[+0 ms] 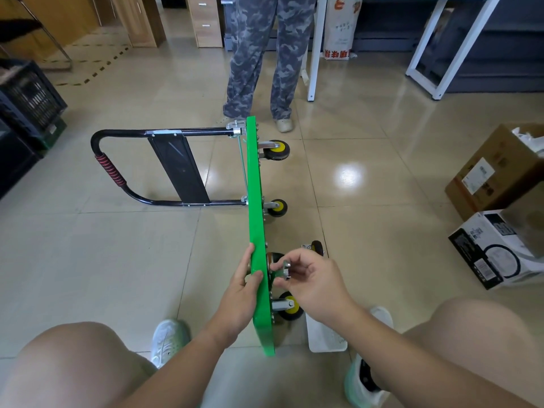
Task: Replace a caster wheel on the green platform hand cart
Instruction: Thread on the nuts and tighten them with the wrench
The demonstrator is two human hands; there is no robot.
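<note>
Head view, only view.

- Green platform (256, 231) of the cart stands on its long edge on the tiled floor, underside turned toward the right-hand side.
- Left hand (241, 293) grips the platform's upper edge. The thumb lies across the edge and the fingers run flat up the top face.
- Right hand (312, 278), just across the platform from the left-hand grip, pinches a small silver metal piece (285, 270) between thumb and forefinger, held close against the underside. The other fingers are loosely curled.
- A dark rounded shape sits just past the pinch, against the underside. Cannot tell what it is.
- Near caster (290, 306), yellow hub and black tyre, is mounted just below the pinch, toward the person.
- Middle caster (276, 207) and far caster (275, 150) are mounted further along the underside, well beyond the pinch.
- Loose wheel (316, 248) lies on the floor just beyond the right hand, apart from the platform.
- Black handle (123, 160) with a red wrapped grip is folded out flat on the floor, on the far side of the platform from the pinch.
- White tray (325, 337) is on the floor under the right forearm.
- Cardboard box (494, 172) and white printed box (494, 248) sit well off to the right of the pinch.
- A bystander in camouflage trousers (259, 54) stands past the platform's far end.
</note>
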